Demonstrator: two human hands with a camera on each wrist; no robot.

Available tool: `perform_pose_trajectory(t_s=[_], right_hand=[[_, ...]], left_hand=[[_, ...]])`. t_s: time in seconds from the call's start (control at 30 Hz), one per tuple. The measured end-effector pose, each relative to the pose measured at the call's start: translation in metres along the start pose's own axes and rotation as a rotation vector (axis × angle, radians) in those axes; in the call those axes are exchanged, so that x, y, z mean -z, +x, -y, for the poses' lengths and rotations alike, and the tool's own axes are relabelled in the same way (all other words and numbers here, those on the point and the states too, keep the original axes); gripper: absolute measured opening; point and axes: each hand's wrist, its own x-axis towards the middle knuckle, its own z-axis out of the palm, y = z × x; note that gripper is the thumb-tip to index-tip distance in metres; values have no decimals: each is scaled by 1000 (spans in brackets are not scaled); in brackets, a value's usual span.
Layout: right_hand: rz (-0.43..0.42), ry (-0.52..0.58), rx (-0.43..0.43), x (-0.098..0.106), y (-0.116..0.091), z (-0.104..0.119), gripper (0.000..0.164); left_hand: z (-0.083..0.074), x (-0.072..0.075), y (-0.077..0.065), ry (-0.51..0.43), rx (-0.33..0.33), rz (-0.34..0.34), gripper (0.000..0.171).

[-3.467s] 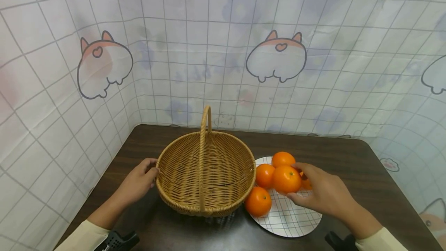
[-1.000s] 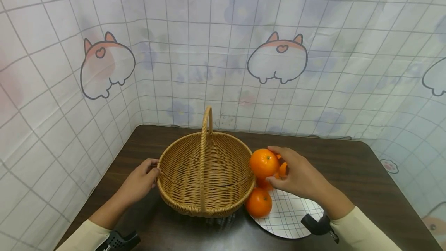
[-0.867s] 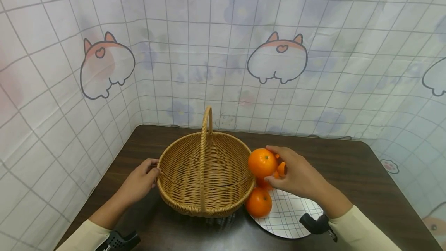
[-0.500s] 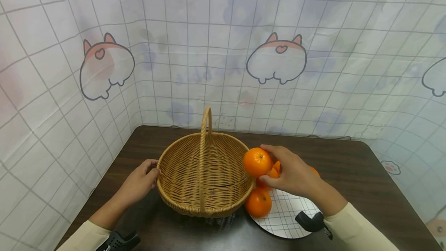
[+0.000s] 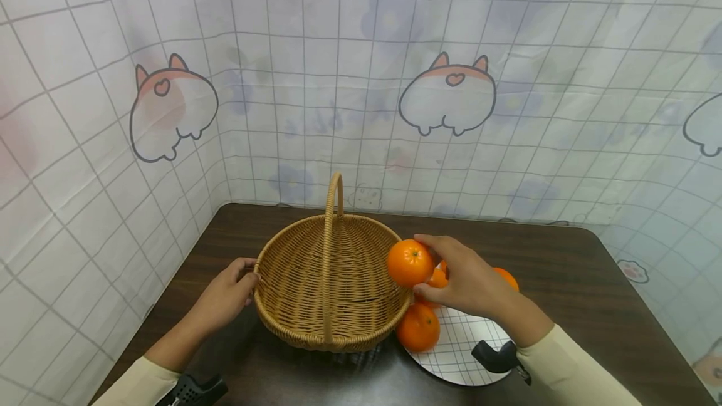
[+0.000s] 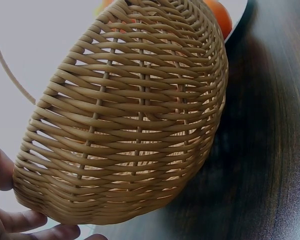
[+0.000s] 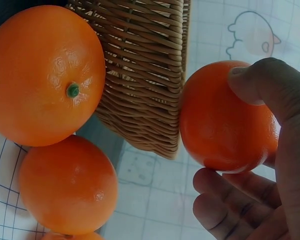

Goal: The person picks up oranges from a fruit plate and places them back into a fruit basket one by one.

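A round wicker basket point(image 5: 361, 293) with a tall arched handle stands mid-table, its inside bare. My left hand point(image 5: 224, 293) pinches its left rim between thumb and fingers; the left wrist view shows the woven side point(image 6: 135, 110) beside those fingers point(image 6: 25, 220). In my right hand point(image 5: 465, 277) an orange point(image 5: 410, 263) is held between thumb and fingertips, overlapping the basket's right rim. From the right wrist, this orange point(image 7: 225, 117) appears right at the rim, level with the top edge of the weave. Other oranges lie below it, partly hidden by the hand.
A white plate point(image 5: 451, 356) with a grid pattern sits right of the basket, bearing several oranges, one point(image 5: 418, 327) at its left edge against the basket. The dark wooden table point(image 5: 586, 306) backs onto a gridded wall cloth point(image 5: 361, 80) with cartoon prints.
My right hand has lifted the orange from the plate and carried it left to the basket's right rim, slowing lately. The left hand stays on the basket rim.
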Motion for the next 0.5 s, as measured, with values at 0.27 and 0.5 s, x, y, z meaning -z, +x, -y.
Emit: perform_pose_trajectory(t_s=[0.27, 0.5], right_hand=[[1, -2, 12, -2, 2, 0, 83], [-2, 2, 26, -4, 2, -1, 82]], left_hand=[[-1, 1, 0, 10, 2, 0, 51], [-1, 1, 0, 5, 0, 1, 51]])
